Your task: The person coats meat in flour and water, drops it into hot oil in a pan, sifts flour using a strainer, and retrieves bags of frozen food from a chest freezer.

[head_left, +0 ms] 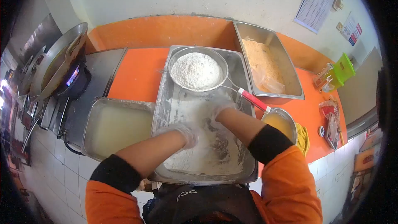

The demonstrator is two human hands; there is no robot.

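Both my hands wear thin clear plastic gloves and are inside a large metal tray [159,116] dusted with white flour [186,157]. My left hand [186,136] is low in the left half of the tray, over the flour; its fingers are blurred. My right hand [222,107] is farther up and to the right, just below a round sieve, its fingers also smeared. The sieve [197,70] holds a heap of white flour and rests across the far end of the tray. Its red handle [253,99] points to the lower right, past my right hand.
Left stands a metal pan of cloudy liquid [120,126], beyond it a wok [58,66] over a lit burner. At right are a deep pan of orange crumbs [265,64], a bowl of yellow liquid [280,124], a yellow cloth [303,139] and a green container [343,71].
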